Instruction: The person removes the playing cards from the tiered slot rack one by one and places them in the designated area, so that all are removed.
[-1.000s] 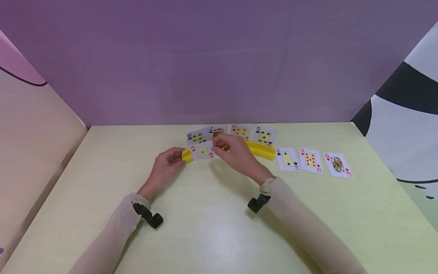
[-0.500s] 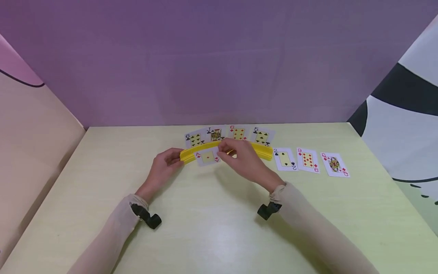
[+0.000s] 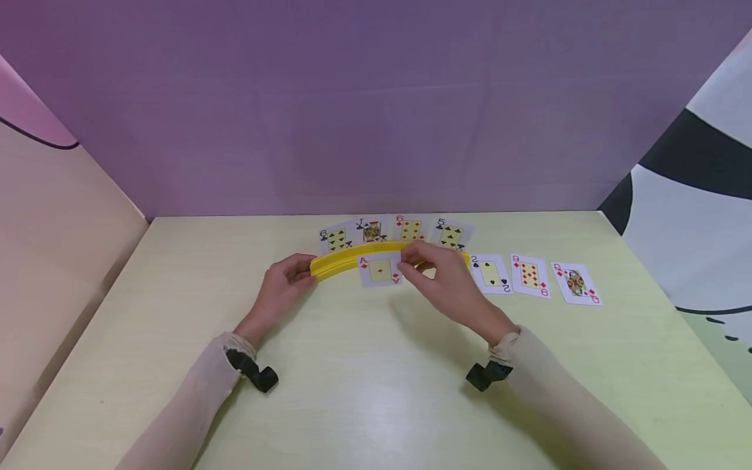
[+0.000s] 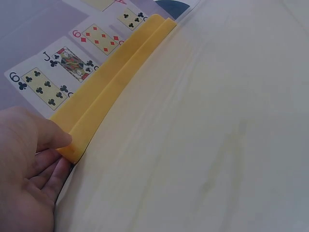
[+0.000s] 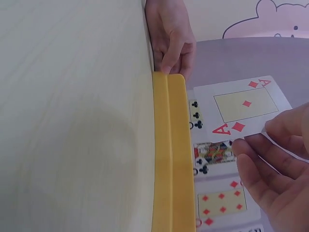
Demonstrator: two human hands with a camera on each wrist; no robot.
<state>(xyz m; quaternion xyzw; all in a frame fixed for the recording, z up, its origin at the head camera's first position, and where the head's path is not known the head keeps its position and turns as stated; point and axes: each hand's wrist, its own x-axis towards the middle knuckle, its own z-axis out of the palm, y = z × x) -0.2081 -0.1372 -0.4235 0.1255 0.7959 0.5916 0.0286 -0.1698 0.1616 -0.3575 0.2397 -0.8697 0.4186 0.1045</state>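
My left hand (image 3: 281, 282) pinches the left end of a curved yellow card holder (image 3: 335, 262), thumb in front. In the holder stand the six of clubs (image 4: 44, 88), jack of clubs (image 4: 72, 63), six of diamonds (image 4: 100, 39) and five of clubs (image 3: 451, 235). My right hand (image 3: 449, 281) pinches the ace of diamonds (image 3: 379, 269) by its right edge, between thumb and fingers. In the head view the ace overlaps the middle of the holder. The right wrist view shows the ace raised above the holder, partly hiding the clubs cards. The right hand covers part of the holder's right half.
On the table (image 3: 376, 391), right of the holder, lie the two of spades (image 3: 490, 273), a diamonds number card (image 3: 530, 275) and the queen of diamonds (image 3: 576, 283). A purple panel (image 3: 376, 111) rises along the back edge.
The right hand has moved to the right with the ace of diamonds, from near the holder's left end to its middle. The left hand stays on the holder's end.
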